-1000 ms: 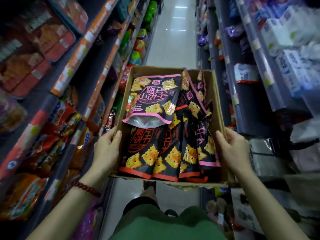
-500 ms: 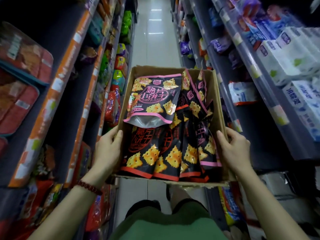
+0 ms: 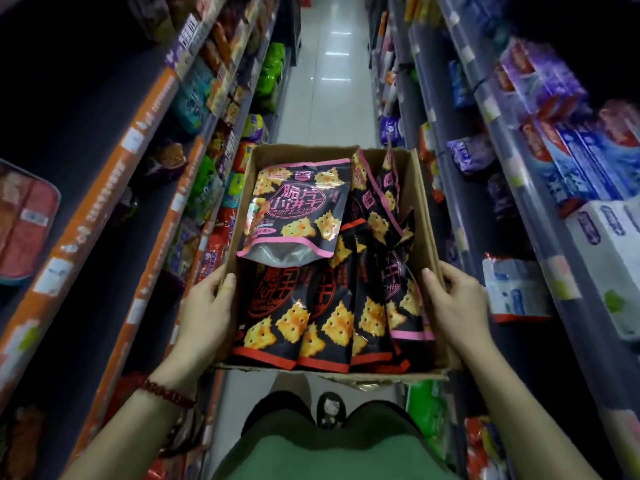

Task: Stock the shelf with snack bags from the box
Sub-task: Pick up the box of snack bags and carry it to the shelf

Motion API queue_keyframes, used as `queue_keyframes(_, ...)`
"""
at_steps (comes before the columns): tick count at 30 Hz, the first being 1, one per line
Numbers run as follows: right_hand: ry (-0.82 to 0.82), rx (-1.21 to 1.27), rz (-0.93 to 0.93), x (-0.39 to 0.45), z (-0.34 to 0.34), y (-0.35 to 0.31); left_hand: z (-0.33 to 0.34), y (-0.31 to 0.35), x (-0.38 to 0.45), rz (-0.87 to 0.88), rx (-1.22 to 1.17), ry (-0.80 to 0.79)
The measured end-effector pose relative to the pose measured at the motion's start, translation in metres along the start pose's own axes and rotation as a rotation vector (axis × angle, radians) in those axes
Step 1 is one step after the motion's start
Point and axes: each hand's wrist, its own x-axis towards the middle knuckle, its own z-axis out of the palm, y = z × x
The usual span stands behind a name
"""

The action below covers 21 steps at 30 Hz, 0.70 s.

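Shelves on both sides have slid nearer as the person walks down the aisle. Left hand (image 3: pixel 207 308) and right hand (image 3: pixel 456 301) grip the cardboard box (image 3: pixel 424 216) by its near side walls, held between the shelves, snack bags (image 3: pixel 322 299) packed inside.

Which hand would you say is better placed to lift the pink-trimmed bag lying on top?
Probably the left hand: it grips the box wall nearest the pink-trimmed bag, while the right hand holds the far wall.
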Motion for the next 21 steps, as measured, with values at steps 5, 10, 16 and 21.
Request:
queue_keyframes(5, -0.02, 0.026, 0.033, 0.075, 0.025, -0.009, 0.016, 0.013, 0.081, -0.026, 0.009, -0.027)
queue_keyframes(10, 0.008, 0.047, 0.067, 0.146, 0.046, -0.023, 0.03, 0.039, 0.165, 0.025, -0.007, -0.088)
queue_keyframes(16, 0.043, 0.024, 0.085, 0.23, 0.056, -0.041, 0.05, 0.075, 0.26, 0.033, 0.055, -0.104)
queue_keyframes(21, 0.06, 0.013, 0.086, 0.316, 0.068, -0.036, 0.085, 0.104, 0.332, 0.035, 0.044, -0.101)
